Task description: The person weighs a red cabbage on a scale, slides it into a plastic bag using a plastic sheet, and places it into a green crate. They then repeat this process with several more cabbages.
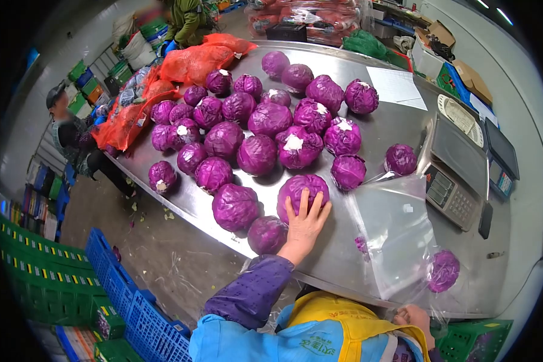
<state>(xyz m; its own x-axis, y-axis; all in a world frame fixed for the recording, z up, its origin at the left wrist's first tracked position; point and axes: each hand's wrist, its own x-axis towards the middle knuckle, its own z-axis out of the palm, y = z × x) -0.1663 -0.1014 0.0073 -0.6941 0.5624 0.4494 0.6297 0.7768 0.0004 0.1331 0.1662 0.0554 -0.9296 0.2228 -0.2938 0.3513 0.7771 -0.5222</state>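
Note:
My left hand (306,226) reaches over the table's near side and grips a large red cabbage (300,184), its fingers spread over the round top. Beside it sit two more red cabbages (235,207), closest to the near edge. Low at the right, my right hand (413,317) is partly hidden by my sleeve and apron; its fingers look curled on a clear plastic bag (431,301). A single red cabbage (444,271) lies by that hand, with clear film around it. Between my hands lies a stack of clear flat bags (398,235).
Many red cabbages (271,119) cover the steel table (368,163). Orange mesh sacks (196,63) lie at its far left, where two people (72,130) stand. A weighing scale (449,181) and paper sheets (397,84) are on the right. Blue crates (133,301) stand at lower left.

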